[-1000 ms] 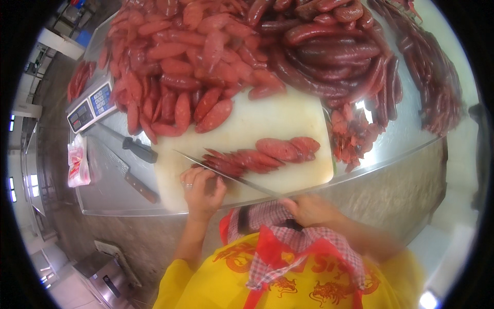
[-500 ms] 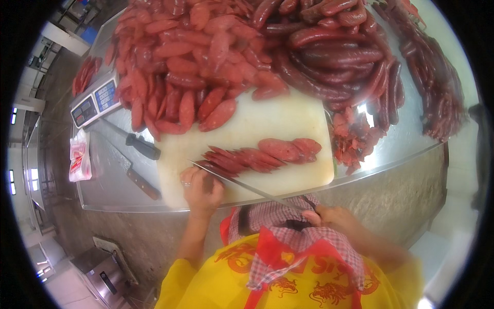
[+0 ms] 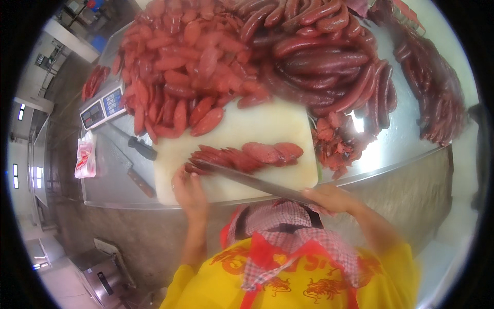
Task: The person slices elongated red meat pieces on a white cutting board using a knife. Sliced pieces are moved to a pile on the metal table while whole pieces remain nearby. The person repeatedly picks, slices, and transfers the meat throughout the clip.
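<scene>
Sliced red sausage [image 3: 247, 156] lies in an overlapping row across the middle of the white cutting board [image 3: 272, 129], near its front edge. A long knife [image 3: 247, 179] rests its blade slantwise over the left end of the row, its tip by the cut slices. The right hand [image 3: 329, 198] has its fingers wrapped round the handle at the board's front right. The left hand [image 3: 189, 189] presses curled fingers on the sausage end just beside the blade. Behind the board, whole sausages [image 3: 206, 67] are heaped on the steel worktop [image 3: 406, 139]; a scale [image 3: 103, 107] and two spare knives [image 3: 135, 160] lie to the left.
</scene>
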`<state>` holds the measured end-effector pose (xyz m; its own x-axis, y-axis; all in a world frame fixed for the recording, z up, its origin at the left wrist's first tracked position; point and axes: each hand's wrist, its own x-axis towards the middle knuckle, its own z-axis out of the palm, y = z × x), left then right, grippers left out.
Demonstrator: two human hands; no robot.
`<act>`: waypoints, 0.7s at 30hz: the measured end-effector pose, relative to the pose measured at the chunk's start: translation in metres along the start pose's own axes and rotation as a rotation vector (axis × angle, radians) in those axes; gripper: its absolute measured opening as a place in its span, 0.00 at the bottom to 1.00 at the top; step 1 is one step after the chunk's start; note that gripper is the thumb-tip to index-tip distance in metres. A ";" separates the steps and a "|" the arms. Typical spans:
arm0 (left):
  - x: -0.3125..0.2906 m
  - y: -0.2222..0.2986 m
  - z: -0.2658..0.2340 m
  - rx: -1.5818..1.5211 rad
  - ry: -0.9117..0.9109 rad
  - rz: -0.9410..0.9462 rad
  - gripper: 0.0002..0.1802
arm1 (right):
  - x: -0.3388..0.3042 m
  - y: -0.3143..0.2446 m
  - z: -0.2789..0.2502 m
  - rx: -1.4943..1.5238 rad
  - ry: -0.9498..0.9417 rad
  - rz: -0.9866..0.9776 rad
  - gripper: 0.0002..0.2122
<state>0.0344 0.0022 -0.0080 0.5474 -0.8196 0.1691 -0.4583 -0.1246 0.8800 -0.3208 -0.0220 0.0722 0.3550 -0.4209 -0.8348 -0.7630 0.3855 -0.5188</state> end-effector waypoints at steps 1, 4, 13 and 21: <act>0.002 0.002 0.010 -0.132 -0.011 -0.062 0.21 | -0.013 0.021 -0.003 0.174 0.008 0.021 0.37; 0.011 0.017 0.054 -0.099 -0.065 0.115 0.22 | -0.034 0.069 -0.005 0.549 0.189 0.071 0.36; -0.006 0.068 0.106 -0.054 -0.206 0.281 0.40 | -0.030 0.110 0.000 0.746 0.044 0.156 0.37; -0.030 0.082 0.128 0.077 -0.126 0.319 0.59 | -0.001 0.053 0.001 0.540 0.003 0.095 0.38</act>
<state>-0.1093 -0.0556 0.0022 0.2793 -0.8862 0.3697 -0.6462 0.1113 0.7550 -0.3612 -0.0006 0.0459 0.2958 -0.3656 -0.8825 -0.4059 0.7882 -0.4626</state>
